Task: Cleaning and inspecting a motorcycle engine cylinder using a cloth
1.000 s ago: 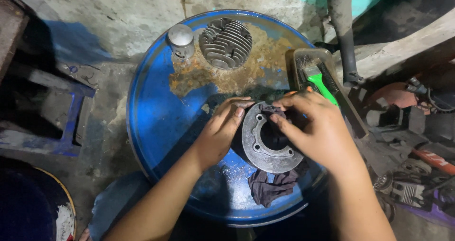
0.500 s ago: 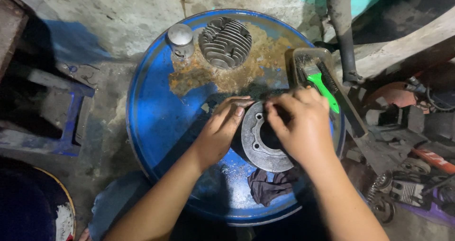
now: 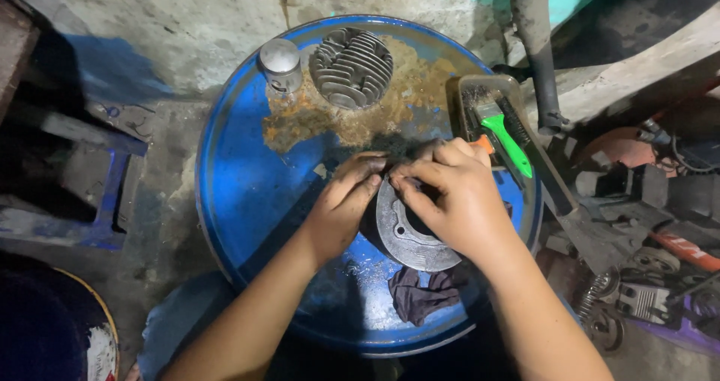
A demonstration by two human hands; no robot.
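A round grey metal engine cylinder [image 3: 409, 235] with a flat flange stands on top of a blue drum [image 3: 247, 193]. My left hand [image 3: 341, 205] grips its left side, fingers curled over the rim. My right hand [image 3: 450, 197] covers the cylinder's bore from the right, fingers bent and pressed against the upper rim; whether it holds a rag there I cannot tell. A dark crumpled rag [image 3: 424, 291] lies on the drum just below the cylinder.
A finned cylinder head [image 3: 351, 66] and a small metal piston [image 3: 280, 64] sit at the drum's rusty far edge. A tray [image 3: 469, 100] with a green-handled brush [image 3: 506, 141] rests at the right. Engine parts and springs [image 3: 637, 291] litter the floor right; a blue stool [image 3: 82, 178] stands left.
My right hand has slid up and left across the cylinder's face, so more of the lower flange shows. The left hand and the cylinder stay where they were.
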